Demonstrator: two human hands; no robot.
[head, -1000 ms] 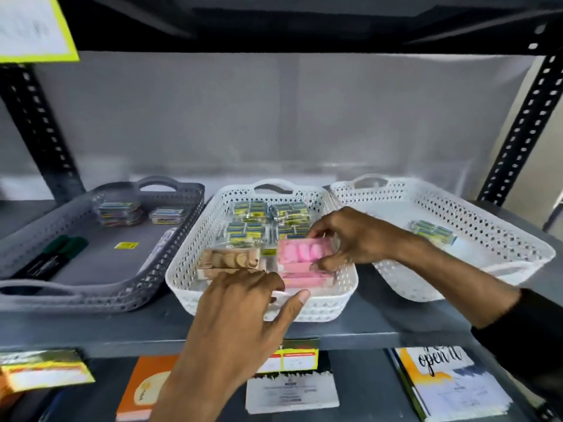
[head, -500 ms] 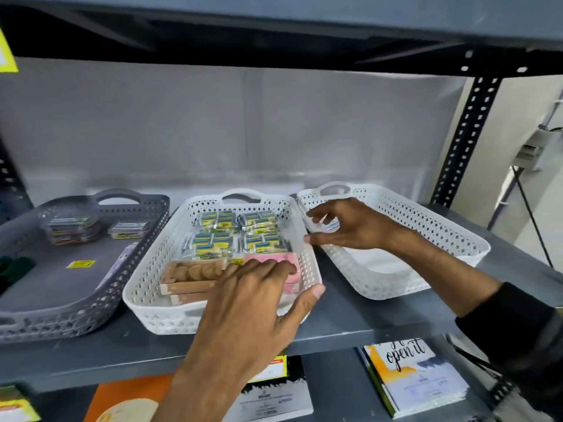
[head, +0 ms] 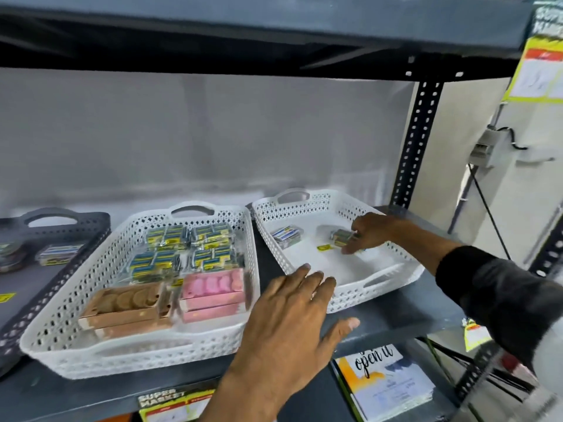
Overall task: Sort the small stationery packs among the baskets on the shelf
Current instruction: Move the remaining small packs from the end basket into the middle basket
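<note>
right hand point(head: 370, 231): reaches into right white basket point(head: 405, 257), fingertips pinched on a small pack point(head: 340, 236) with green/yellow label, low at the basket floor; black sleeve point(head: 499, 295) on the forearm
left hand point(head: 292, 318): fingers spread, palm down, holding nothing; fingertips at near rim of right white basket, thumb out over the shelf point(head: 393, 318) edge
right white basket contents: second small pack point(head: 287, 236), blue/white label, near back-left corner, apart from the held one; yellow tag point(head: 323, 247) flat on floor between the two packs
middle white basket point(head: 61, 318): just left of right basket; about four clusters of clear-wrapped small packs point(head: 189, 248), yellow/blue labels, toward the back; brown boxes point(head: 128, 309) front left, pink boxes point(head: 213, 292) front right, side by side, stacked
grey basket point(head: 91, 236): far left, partly out of frame; a few small packs point(head: 58, 254) inside, blurred; yellow tag point(head: 6, 297) on its floor
shelf: dark metal, all three baskets sit on it in a row
lower shelf: booklet point(head: 387, 382) lettered "open it"; card point(head: 176, 405) reading "SUPER MARKET", partly cut off
frame quality: motion blur, label print unreadable
</note>
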